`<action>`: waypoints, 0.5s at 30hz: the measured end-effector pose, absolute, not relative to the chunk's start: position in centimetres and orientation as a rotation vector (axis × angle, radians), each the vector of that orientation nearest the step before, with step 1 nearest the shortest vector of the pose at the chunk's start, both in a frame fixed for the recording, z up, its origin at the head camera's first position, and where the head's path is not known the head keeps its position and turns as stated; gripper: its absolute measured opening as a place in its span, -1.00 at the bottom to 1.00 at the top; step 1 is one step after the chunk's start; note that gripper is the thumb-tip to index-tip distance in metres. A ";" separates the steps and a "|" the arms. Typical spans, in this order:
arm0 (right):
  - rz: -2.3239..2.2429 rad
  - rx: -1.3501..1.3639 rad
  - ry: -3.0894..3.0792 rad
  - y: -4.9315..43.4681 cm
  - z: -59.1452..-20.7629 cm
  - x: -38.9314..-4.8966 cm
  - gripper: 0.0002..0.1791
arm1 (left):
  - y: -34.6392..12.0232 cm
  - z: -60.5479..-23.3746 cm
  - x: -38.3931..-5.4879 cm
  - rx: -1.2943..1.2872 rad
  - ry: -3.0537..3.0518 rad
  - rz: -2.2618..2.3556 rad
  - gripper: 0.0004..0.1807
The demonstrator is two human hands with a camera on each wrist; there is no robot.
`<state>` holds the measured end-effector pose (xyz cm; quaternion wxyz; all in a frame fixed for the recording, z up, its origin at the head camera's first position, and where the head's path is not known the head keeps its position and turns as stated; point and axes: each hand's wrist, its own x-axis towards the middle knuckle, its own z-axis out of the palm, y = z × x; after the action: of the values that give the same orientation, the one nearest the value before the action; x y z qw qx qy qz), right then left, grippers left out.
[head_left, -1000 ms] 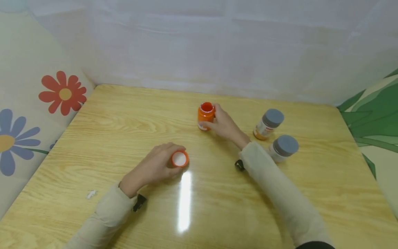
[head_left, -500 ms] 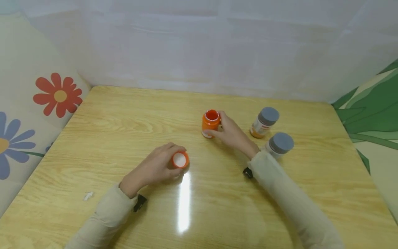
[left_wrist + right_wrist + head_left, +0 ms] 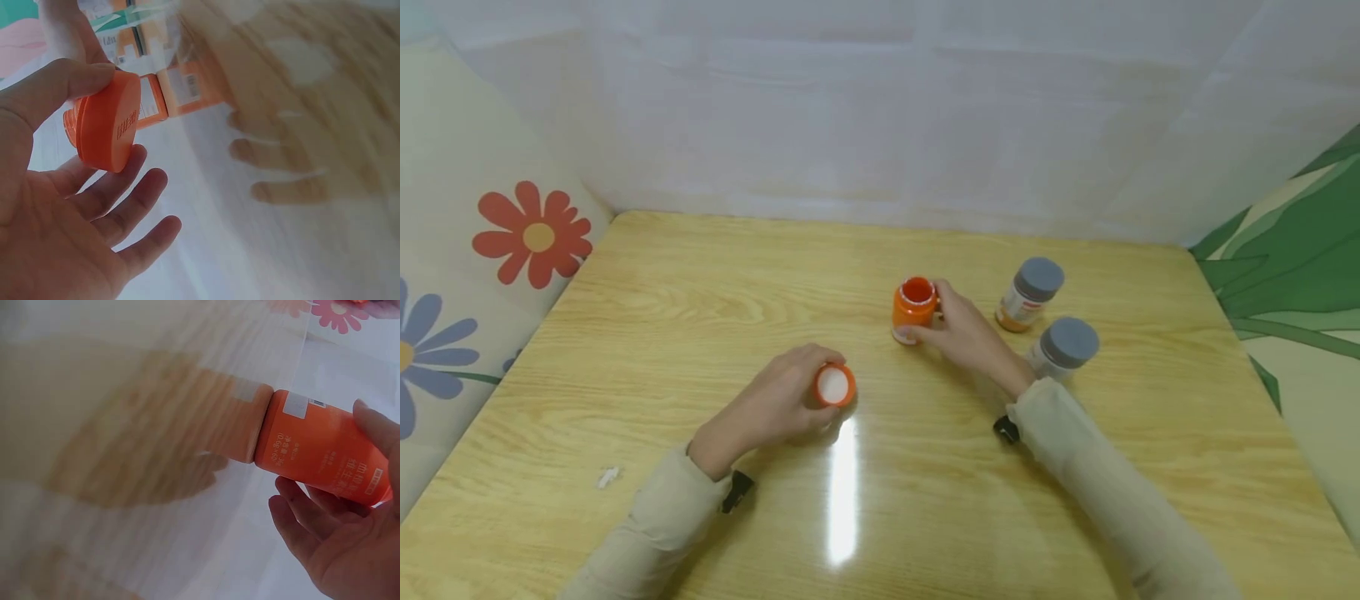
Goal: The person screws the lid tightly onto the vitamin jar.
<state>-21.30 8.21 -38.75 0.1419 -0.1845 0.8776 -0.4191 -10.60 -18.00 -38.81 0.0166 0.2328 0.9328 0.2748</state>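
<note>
An orange screw cap [image 3: 834,385] is pinched between thumb and fingers of my left hand [image 3: 767,400], its white inside facing up in the head view. The left wrist view shows the cap [image 3: 112,122] held just off the tabletop. My right hand [image 3: 966,333] grips an uncapped orange bottle [image 3: 913,312], whose red-rimmed mouth points up. In the right wrist view the bottle [image 3: 325,447] meets its own reflection at the base, so it stands on the table. Cap and bottle are apart, the bottle farther back and to the right.
Two grey-lidded jars stand right of my right forearm: a back jar [image 3: 1030,293] and a front jar [image 3: 1063,348], the latter partly hidden by the sleeve. The glossy wooden table [image 3: 737,275] ends at a white sheet [image 3: 850,125] behind.
My right hand has drawn the orange bottle nearer to me and slightly right. The left hand with the cap stays almost still. The head view has shifted a little.
</note>
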 end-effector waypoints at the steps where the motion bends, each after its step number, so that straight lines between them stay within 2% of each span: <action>1: -1.215 -0.532 2.529 8.3 -38.8 -21.1 -0.20 | -17.9 -38.8 -10.6 0.727 2.902 0.853 -0.44; 15: -1.243 -0.481 2.465 9.7 -38.7 -19.2 -0.15 | -17.6 -38.9 -10.6 0.724 2.868 0.858 -0.39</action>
<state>-19.19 9.72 -38.72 0.1689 -0.1693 0.8670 -0.4373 -10.60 -17.63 -38.91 0.0310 0.2350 0.9307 0.2786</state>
